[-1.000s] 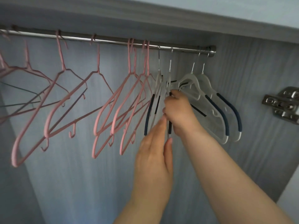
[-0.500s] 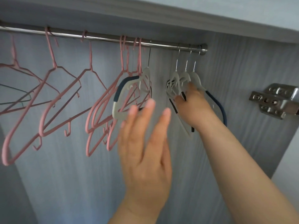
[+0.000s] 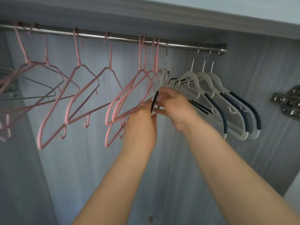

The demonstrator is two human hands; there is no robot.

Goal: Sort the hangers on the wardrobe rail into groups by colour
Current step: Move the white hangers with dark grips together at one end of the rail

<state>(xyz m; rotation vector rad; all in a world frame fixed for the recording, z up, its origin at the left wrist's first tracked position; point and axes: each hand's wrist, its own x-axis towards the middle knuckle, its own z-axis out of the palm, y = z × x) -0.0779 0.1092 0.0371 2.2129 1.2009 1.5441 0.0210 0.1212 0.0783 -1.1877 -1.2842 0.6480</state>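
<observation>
A steel rail (image 3: 123,38) runs across the top of the wardrobe. Several pink hangers (image 3: 76,98) hang along its left and middle. Three white hangers with dark blue grips (image 3: 215,95) hang together at the right end. One more white hanger (image 3: 164,75) hangs alone beside the last pink ones, turned edge-on. My right hand (image 3: 173,103) pinches the lower part of that single white hanger by its dark grip. My left hand (image 3: 142,122) is just left of it, fingers closed around the lower ends of the nearest pink hangers and touching the same white hanger.
A thin grey wire hanger (image 3: 32,88) hangs behind the pink ones at far left. A metal door hinge (image 3: 287,103) is fixed to the right wall. The grey wood-grain back panel (image 3: 97,159) fills the space below the hangers.
My right hand left the three white hangers at the right end and came left to the single white hanger. My left hand rose from open below to close on the hangers there.
</observation>
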